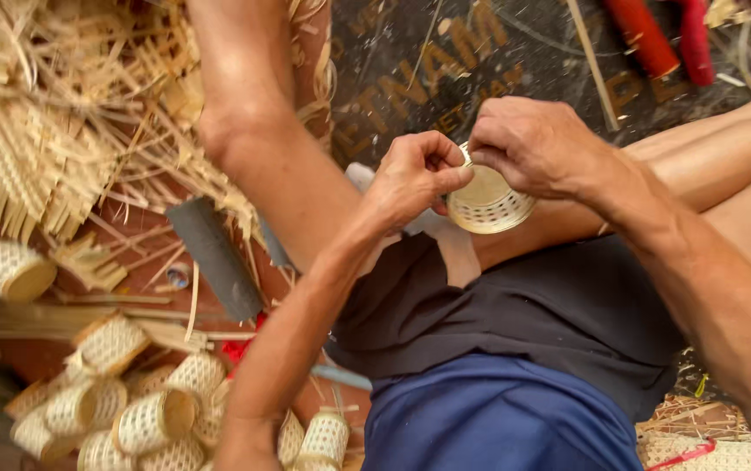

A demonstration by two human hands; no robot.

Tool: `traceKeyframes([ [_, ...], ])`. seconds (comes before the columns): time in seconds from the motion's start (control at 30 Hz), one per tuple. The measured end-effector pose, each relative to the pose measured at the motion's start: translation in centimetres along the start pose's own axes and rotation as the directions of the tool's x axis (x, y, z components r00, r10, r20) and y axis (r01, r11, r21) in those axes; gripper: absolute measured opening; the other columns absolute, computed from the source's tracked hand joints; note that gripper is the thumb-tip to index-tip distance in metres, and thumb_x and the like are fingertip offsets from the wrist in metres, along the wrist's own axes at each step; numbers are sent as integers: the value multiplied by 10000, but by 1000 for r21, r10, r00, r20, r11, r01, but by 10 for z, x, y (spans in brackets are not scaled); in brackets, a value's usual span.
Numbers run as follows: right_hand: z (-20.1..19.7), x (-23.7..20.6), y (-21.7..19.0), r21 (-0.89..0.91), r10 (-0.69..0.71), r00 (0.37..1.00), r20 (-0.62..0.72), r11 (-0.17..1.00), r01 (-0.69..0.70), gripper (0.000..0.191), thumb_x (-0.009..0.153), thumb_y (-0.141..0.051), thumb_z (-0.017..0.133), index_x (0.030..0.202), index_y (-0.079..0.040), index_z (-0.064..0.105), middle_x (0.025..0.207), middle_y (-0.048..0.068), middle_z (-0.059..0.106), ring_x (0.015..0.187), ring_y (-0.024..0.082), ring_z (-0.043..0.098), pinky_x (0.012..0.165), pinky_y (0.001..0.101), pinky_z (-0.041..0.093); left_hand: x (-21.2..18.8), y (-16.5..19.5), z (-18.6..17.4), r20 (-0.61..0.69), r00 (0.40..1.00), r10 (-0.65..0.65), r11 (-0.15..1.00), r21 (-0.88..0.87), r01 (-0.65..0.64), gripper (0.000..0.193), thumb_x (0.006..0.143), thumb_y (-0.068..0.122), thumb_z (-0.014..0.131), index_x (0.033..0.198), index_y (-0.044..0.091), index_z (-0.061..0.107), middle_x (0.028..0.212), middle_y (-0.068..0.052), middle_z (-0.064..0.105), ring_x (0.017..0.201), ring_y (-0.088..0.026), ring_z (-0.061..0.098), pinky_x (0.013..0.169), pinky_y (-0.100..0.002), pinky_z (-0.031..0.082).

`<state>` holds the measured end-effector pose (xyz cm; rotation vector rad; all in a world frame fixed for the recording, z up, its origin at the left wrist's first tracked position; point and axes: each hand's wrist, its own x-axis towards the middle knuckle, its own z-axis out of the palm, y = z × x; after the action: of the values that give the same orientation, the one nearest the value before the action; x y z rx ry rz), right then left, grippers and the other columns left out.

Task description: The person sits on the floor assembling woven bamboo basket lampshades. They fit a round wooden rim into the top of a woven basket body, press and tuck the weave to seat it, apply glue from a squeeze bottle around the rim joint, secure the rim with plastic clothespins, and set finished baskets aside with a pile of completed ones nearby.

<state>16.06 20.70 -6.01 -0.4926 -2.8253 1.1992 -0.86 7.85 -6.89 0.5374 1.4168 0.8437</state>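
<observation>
Nearest the camera, below and left of the small woven basket [487,202], finished baskets [144,410] lie heaped. At mid-frame, above the dark shorts [550,314], the left hand [415,174] pinches the basket's rim, and the right hand [528,144] closes on its top edge. Beyond it, upper left, lie loose bamboo strips [70,113]; upper right, red handles [668,35].

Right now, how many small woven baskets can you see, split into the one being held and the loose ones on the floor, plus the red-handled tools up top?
Small woven basket held by both hands: 1, between left hand and right hand
Loose woven baskets on the floor: about 12, e.g.; the heap overlaps, so the count is rough
Red handles: 2
Total: about 15
</observation>
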Motion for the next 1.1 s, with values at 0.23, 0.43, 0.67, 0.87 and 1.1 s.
traceKeyframes([
  [0.23, -35, 45, -2, -66, 103, 910, 401, 994, -83, 221, 868, -302, 718, 980, -119, 771, 883, 65, 706, 834, 295, 693, 706, 431, 541, -22, -50, 15, -217, 976, 32, 935, -340, -106, 166, 911, 121, 772, 972, -6, 685, 792, -30, 685, 652, -78, 623, 526, -229, 530],
  [0.43, -45, 31, 13, -97, 223, 919, 327, 975, -202, 260, 896, -341, 731, 969, -97, 781, 866, 88, 724, 786, 308, 702, 685, 444, 538, -29, -63, 34, -291, 957, 11, 890, -433, -142, 179, 907, 103, 785, 992, -12, 676, 824, -20, 684, 683, -67, 620, 570, -216, 533],
  [0.67, -13, -15, 1, -17, 138, 990, -37, 990, -139, 164, 966, -231, 743, 990, -70, 765, 920, 93, 662, 854, 290, 673, 729, 408, 525, -29, -66, 36, -282, 959, 32, 874, -458, -163, 177, 914, 104, 786, 996, -8, 676, 836, -22, 688, 696, -58, 617, 571, -212, 530],
  [0.87, -9, -18, -5, -6, 155, 986, -66, 988, -155, 122, 972, -190, 734, 997, -75, 762, 943, 74, 661, 842, 279, 665, 732, 398, 523, -21, -43, 20, -179, 983, 24, 954, -291, -76, 163, 908, 124, 775, 980, -2, 701, 795, -18, 695, 672, -57, 628, 547, -217, 533],
  [1.1, -6, -26, -78, 77, 177, 851, -494, 984, -159, 94, 966, -7, 750, 1017, 10, 673, 962, 129, 651, 873, 264, 656, 758, 367, 538, -18, -50, 28, -262, 964, 54, 909, -388, -156, 158, 916, 78, 766, 1017, -15, 689, 813, -14, 676, 679, -60, 608, 579, -218, 530],
])
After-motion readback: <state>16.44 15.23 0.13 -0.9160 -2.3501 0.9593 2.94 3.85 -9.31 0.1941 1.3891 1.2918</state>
